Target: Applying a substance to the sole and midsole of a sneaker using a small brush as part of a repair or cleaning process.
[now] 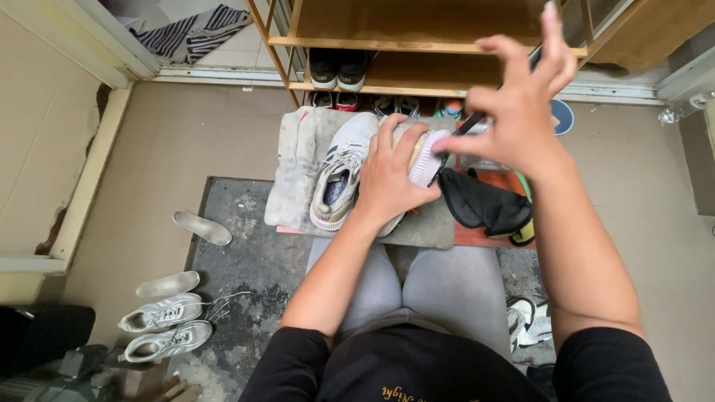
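My left hand [391,175] grips a white sneaker [426,158] turned on its side, sole end toward the right. A second white sneaker [340,170] lies beside it on a grey cloth [298,160] spread over a low stool. My right hand [518,112] is raised just right of the held shoe, pinching a thin black object [463,132] between thumb and forefinger while the other fingers fan out. What that black object is I cannot tell.
A black pouch with a yellow-green strap [488,207] lies right of the shoes. A wooden shoe rack [395,45] with dark shoes stands behind. On the floor at left lie two insoles [201,227] and a pair of white sneakers [164,327]. My grey-clad knees are below.
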